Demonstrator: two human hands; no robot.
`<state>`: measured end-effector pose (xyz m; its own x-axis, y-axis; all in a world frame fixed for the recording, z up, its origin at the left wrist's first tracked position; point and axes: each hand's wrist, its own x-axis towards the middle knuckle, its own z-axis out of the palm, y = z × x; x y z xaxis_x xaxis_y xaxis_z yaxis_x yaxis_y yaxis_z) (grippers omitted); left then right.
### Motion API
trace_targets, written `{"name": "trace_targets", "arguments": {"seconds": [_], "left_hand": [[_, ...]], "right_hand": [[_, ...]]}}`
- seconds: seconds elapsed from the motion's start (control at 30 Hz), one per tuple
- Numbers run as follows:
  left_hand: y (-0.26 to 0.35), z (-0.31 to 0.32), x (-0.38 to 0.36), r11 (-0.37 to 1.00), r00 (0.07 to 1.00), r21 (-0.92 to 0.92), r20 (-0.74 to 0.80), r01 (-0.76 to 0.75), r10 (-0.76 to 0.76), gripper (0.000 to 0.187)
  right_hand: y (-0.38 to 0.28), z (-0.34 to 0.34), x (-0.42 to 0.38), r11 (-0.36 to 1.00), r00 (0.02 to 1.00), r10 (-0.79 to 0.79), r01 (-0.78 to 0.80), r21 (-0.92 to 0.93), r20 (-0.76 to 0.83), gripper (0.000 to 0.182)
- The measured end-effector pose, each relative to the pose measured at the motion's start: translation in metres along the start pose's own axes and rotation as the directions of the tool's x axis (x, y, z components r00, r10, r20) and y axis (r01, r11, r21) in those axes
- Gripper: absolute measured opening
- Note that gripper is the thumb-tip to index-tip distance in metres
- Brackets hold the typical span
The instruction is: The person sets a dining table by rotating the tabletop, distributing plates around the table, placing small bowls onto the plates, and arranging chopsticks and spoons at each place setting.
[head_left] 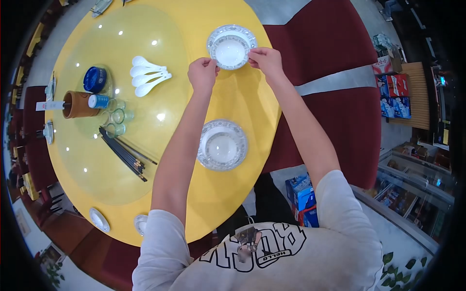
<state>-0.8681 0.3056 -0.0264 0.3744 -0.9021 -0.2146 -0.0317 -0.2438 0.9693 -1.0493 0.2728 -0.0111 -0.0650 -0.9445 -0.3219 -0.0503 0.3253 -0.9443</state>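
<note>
A small white patterned bowl (230, 51) sits over a patterned plate (233, 28) near the table's edge. My left hand (204, 73) is closed, its thumb and finger pinched at the bowl's left rim. On the opposite side, my right hand (267, 61) pinches the rim between thumb and fingers. Closer to my body, another bowl (222, 148) rests on a second patterned plate (239, 162) between my forearms. Left of my hands, several white spoons (147, 76) lie fanned out on the glass turntable (141, 179).
The yellow round table (208, 216) also bears dark chopsticks (124, 154), glass cups (116, 116), a brown pot (77, 104), a blue ashtray-like dish (94, 79) and a blue-white can (98, 101). Dark red chairs (325, 43) stand along the right side. Blue boxes (302, 194) are on the floor.
</note>
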Motion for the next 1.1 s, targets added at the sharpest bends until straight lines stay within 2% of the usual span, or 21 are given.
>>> {"name": "trace_targets", "arguments": {"seconds": [0.07, 0.17, 0.27, 0.37, 0.47, 0.7, 0.73, 0.77, 0.83, 0.87, 0.9, 0.97, 1.0, 1.03, 1.1], "left_hand": [[0.003, 0.016, 0.012, 0.994, 0.999, 0.101, -0.025, 0.042, -0.040, 0.010], [0.001, 0.030, 0.026, 0.985, 0.994, 0.136, -0.003, 0.106, -0.106, 0.014], [-0.005, 0.039, 0.037, 0.976, 0.995, 0.193, -0.033, 0.103, -0.098, 0.013], [-0.003, 0.045, 0.038, 0.976, 0.988, 0.164, -0.081, 0.144, -0.132, 0.012], [-0.011, 0.047, 0.041, 0.971, 0.984, 0.195, -0.133, 0.140, -0.116, 0.011], [-0.017, 0.045, 0.046, 0.966, 0.991, 0.243, -0.118, 0.092, -0.064, 0.019], [-0.013, 0.041, 0.041, 0.976, 0.986, 0.180, -0.132, 0.122, -0.099, 0.022], [-0.008, 0.036, 0.033, 0.982, 0.981, 0.114, -0.141, 0.149, -0.133, 0.025], [-0.010, 0.019, 0.010, 0.994, 0.985, -0.031, -0.134, 0.103, -0.106, 0.027], [-0.025, 0.006, -0.001, 1.000, 0.993, 0.017, -0.112, 0.024, -0.022, 0.027], [-0.014, -0.003, -0.030, 0.998, 0.992, -0.039, -0.113, 0.045, -0.049, 0.026], [-0.015, -0.029, -0.080, 0.981, 0.989, -0.160, -0.085, 0.110, -0.125, 0.022], [-0.017, -0.041, -0.106, 0.960, 0.982, -0.251, -0.108, 0.124, -0.155, 0.020], [-0.013, -0.056, -0.132, 0.945, 0.974, -0.271, -0.083, 0.181, -0.210, 0.018], [-0.012, -0.076, -0.171, 0.892, 0.930, -0.374, -0.159, 0.255, -0.332, 0.015]], "right_hand": [[0.005, -0.008, 0.024, 0.999, 1.000, 0.013, -0.013, -0.030, -0.012, 0.014], [0.010, -0.016, 0.047, 0.998, 0.997, 0.068, -0.067, -0.008, 0.034, 0.011], [0.016, -0.020, 0.063, 0.994, 0.993, 0.106, -0.106, 0.003, 0.056, 0.009], [0.021, -0.021, 0.074, 0.995, 0.994, 0.101, -0.102, 0.015, 0.051, 0.012], [0.025, -0.024, 0.081, 0.992, 0.988, 0.127, -0.126, -0.016, 0.090, 0.010], [0.019, -0.020, 0.081, 0.987, 0.987, 0.149, -0.144, -0.073, 0.064, 0.012], [0.020, -0.022, 0.079, 0.984, 0.988, 0.151, -0.146, -0.105, 0.039, 0.014], [0.022, -0.026, 0.072, 0.982, 0.998, 0.051, -0.057, -0.178, -0.034, 0.011], [0.035, -0.040, 0.051, 0.993, 0.997, -0.045, 0.038, -0.108, -0.063, 0.012], [0.034, -0.050, 0.031, 0.971, 0.999, -0.037, 0.031, -0.235, -0.019, 0.013], [0.032, -0.058, -0.001, 0.972, 0.998, -0.059, 0.060, -0.225, 0.011, 0.015], [0.039, -0.073, -0.066, 0.990, 0.995, -0.021, 0.034, -0.134, 0.102, 0.013], [0.039, -0.075, -0.101, 0.993, 0.994, 0.062, -0.053, -0.105, 0.087, 0.011], [0.042, -0.077, -0.135, 0.995, 0.994, 0.062, -0.054, -0.087, 0.091, 0.010], [0.042, -0.076, -0.188, 0.975, 0.978, 0.191, -0.180, -0.131, 0.082, 0.011]]}}
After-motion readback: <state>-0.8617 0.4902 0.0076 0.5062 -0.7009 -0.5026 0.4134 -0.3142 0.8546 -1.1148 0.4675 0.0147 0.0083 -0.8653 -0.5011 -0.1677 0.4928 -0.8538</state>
